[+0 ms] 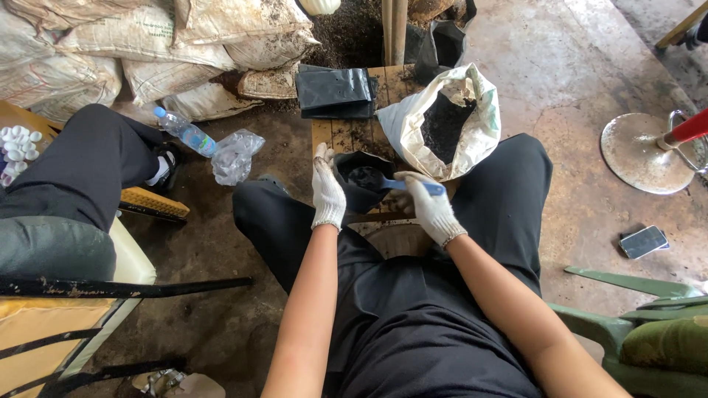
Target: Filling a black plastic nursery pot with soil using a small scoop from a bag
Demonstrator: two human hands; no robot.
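Knit-gloved right hand point(430, 208) holds blue scoop point(404, 185); left hand point(327, 193) steadies glossy black bag point(361, 177).

Low wooden stool point(346, 134), white soil sack point(472, 129), folded black bags point(333, 90), small black bag point(363, 177)

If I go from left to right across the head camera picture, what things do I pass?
White bottle caps → water bottle → clear plastic bag → left hand → right hand → phone → red pole.

Small bag point(361, 180) on low table point(354, 136) between knees, open sack point(450, 121) right of it, folded bags point(333, 92) behind
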